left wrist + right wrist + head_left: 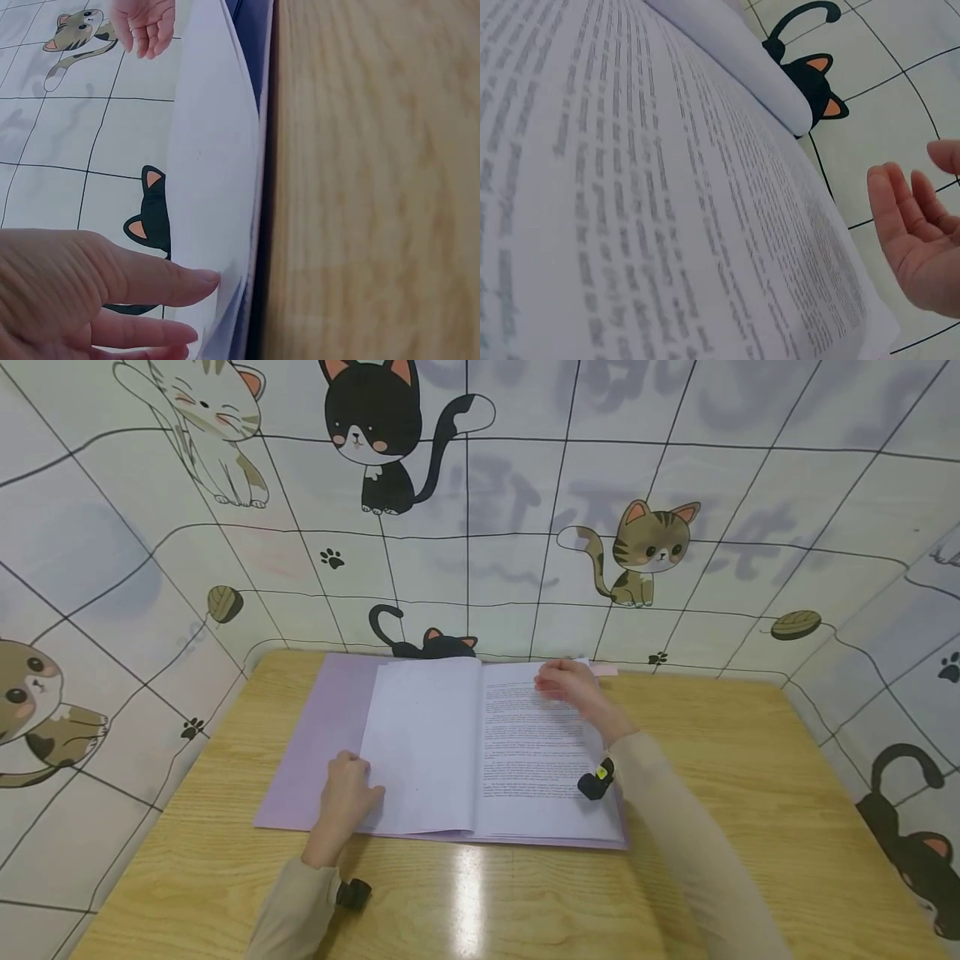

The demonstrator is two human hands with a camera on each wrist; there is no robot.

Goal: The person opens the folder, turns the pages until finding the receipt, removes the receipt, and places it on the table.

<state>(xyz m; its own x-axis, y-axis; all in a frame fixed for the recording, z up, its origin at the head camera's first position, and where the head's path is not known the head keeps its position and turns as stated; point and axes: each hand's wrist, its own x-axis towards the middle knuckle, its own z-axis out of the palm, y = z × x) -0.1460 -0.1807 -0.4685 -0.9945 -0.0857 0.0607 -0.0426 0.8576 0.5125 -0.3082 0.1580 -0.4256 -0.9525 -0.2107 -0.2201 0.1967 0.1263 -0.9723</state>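
An open lavender folder [341, 693] holds white printed sheets. Its left-hand page [423, 743] looks blank, while the right-hand page [532, 752] carries lines of text, also seen close up as printed text [667, 187] in the right wrist view. My left hand [347, 797] rests at the lower outer edge of the left page. Its thumb [176, 283] lies along the paper there, fingers fairly straight. Over the top of the right page hovers my right hand [573, 689], fingers loosely bent with nothing between them; the right wrist view shows that hand [922, 247] apart from the paper.
The folder lies on a wooden table [720, 760], toward the back. Behind it rises a white backdrop [510, 568] with a grid and cartoon cats. A pink tab [604, 670] sticks out at the page's top right corner. Each wrist wears a small black camera [354, 893].
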